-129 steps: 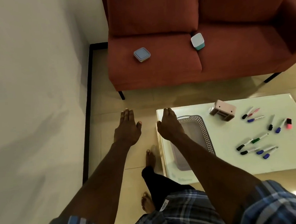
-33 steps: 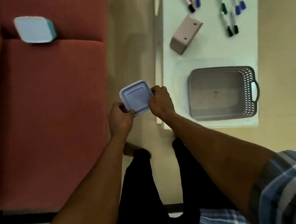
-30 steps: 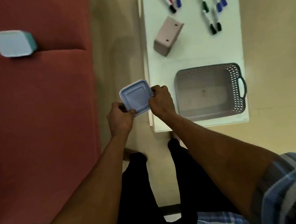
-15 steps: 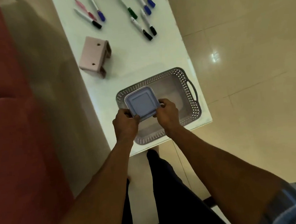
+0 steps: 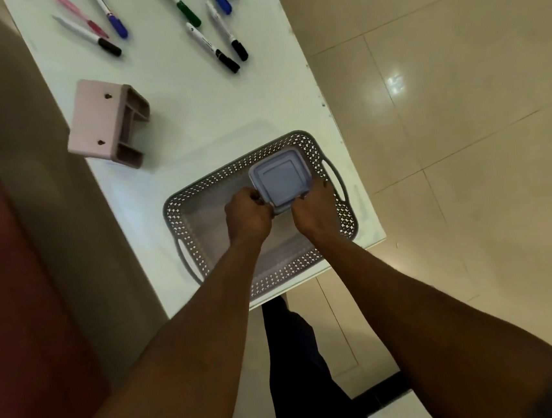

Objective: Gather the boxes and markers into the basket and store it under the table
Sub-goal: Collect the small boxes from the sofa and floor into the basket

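A square lilac box [image 5: 281,180] with a lid sits low inside the grey perforated basket [image 5: 198,191], at its far right corner. My left hand [image 5: 248,215] grips the box's near left corner and my right hand [image 5: 315,211] grips its near right corner. The basket stands on the near end of the white table [image 5: 191,109]. Several markers [image 5: 208,43] with blue, green, black and pink caps lie scattered at the table's far end.
A pink open-sided box [image 5: 104,121] lies tipped on the table's left side, between basket and markers. The red sofa [image 5: 14,301] runs along the left. Tiled floor [image 5: 462,123] spreads to the right of the table. My dark trouser legs are below the table edge.
Both hands have carried the lilac box from the sofa side over the table and lowered it into the basket's far right corner. The view has swung from the sofa to the table.
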